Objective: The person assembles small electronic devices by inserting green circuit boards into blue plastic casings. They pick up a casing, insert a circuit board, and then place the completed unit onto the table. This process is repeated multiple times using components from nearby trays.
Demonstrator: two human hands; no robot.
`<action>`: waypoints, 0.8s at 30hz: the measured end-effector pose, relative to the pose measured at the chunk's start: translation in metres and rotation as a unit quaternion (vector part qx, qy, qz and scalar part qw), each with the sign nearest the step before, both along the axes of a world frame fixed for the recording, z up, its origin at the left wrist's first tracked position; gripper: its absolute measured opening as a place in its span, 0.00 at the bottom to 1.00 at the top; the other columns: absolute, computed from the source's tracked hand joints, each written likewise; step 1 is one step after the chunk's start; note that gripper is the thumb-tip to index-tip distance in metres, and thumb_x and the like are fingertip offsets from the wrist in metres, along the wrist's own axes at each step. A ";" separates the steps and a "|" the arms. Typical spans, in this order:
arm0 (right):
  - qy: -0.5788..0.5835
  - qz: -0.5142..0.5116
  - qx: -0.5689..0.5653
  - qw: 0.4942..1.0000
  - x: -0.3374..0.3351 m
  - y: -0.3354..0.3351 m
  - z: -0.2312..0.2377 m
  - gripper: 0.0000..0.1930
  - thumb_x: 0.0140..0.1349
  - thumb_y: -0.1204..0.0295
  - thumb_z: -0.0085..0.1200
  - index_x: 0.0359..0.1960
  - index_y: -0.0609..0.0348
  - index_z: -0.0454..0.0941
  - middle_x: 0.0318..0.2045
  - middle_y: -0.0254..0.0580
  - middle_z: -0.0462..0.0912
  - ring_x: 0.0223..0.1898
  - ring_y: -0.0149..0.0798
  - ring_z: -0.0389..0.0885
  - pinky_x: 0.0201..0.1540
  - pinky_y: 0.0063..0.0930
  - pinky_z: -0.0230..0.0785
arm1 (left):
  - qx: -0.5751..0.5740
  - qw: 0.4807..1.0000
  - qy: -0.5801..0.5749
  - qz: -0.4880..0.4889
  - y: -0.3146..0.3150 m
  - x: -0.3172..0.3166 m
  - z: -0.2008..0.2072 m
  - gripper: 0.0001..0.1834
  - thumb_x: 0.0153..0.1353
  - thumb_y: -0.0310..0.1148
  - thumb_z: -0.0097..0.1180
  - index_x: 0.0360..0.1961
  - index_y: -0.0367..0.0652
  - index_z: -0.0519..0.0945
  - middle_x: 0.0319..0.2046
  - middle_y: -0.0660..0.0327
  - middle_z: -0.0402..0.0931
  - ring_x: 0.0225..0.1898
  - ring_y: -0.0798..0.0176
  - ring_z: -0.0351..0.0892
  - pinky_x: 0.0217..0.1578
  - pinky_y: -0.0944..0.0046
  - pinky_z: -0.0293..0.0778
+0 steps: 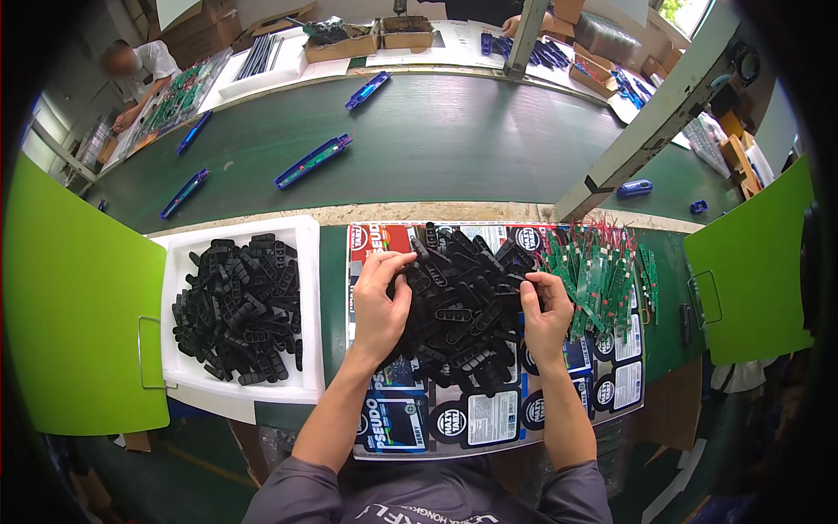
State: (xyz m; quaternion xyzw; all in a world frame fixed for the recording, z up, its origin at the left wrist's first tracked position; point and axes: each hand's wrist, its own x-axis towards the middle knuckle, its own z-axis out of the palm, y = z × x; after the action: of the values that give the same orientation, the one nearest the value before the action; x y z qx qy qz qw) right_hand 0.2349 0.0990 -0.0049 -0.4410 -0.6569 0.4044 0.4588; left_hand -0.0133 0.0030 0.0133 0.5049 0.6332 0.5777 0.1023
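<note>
A heap of small black oblong plastic parts (467,319), many with a row of slots, lies on a printed sheet in front of me. My left hand (384,293) is at the heap's upper left edge, fingers curved, thumb apart from them, fingertips against the outer parts. Across the heap, my right hand (547,313) is at its right edge with bent fingers and a small gap between thumb and forefinger. Neither hand shows a part held in it. Right of my right hand lies a pile of narrow green circuit boards (598,279) with thin red wires.
A white foam tray (312,306) of similar black parts stands at left. Green panels (87,306) flank me on both sides. Beyond, a dark green conveyor belt (436,131) carries blue casings (314,161), some with boards inside. A metal post (642,131) rises at right. People sit across the belt.
</note>
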 end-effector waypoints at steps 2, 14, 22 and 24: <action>0.001 -0.001 -0.003 1.000 0.000 0.000 0.000 0.06 0.72 0.79 0.59 0.48 0.65 0.81 0.35 0.32 0.84 0.35 0.21 0.79 0.38 0.17 0.71 | 0.001 1.000 0.005 0.000 0.000 0.000 0.000 0.19 0.60 0.12 0.55 0.51 0.36 0.85 0.45 0.52 0.81 0.42 0.53 0.83 0.40 0.59 0.77; 0.004 -0.007 0.001 1.000 -0.001 0.000 0.002 0.06 0.72 0.78 0.60 0.47 0.64 0.81 0.33 0.31 0.83 0.33 0.21 0.78 0.37 0.17 0.69 | -0.004 1.000 0.002 0.000 -0.001 0.000 0.000 0.21 0.59 0.11 0.54 0.52 0.36 0.85 0.45 0.51 0.81 0.42 0.54 0.83 0.40 0.58 0.78; 0.031 -0.025 0.015 0.999 -0.005 -0.002 0.001 0.06 0.70 0.77 0.62 0.47 0.63 0.82 0.31 0.29 0.83 0.30 0.20 0.76 0.33 0.19 0.68 | -0.033 0.999 -0.031 0.004 -0.003 0.000 0.004 0.19 0.59 0.13 0.55 0.51 0.34 0.84 0.45 0.51 0.83 0.46 0.52 0.84 0.46 0.56 0.79; 0.041 -0.035 0.023 0.998 -0.006 -0.001 0.003 0.07 0.70 0.78 0.62 0.47 0.63 0.82 0.33 0.31 0.84 0.31 0.21 0.78 0.34 0.19 0.70 | -0.024 1.000 0.017 0.003 -0.002 -0.001 0.000 0.18 0.59 0.14 0.56 0.50 0.34 0.85 0.44 0.50 0.84 0.46 0.49 0.84 0.49 0.54 0.78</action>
State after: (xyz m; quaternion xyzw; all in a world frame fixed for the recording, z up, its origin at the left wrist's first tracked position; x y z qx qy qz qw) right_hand 0.2291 0.0976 -0.0017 -0.4359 -0.6308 0.3911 0.5090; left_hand -0.0139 0.0015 0.0132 0.5104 0.6500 0.5538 0.1016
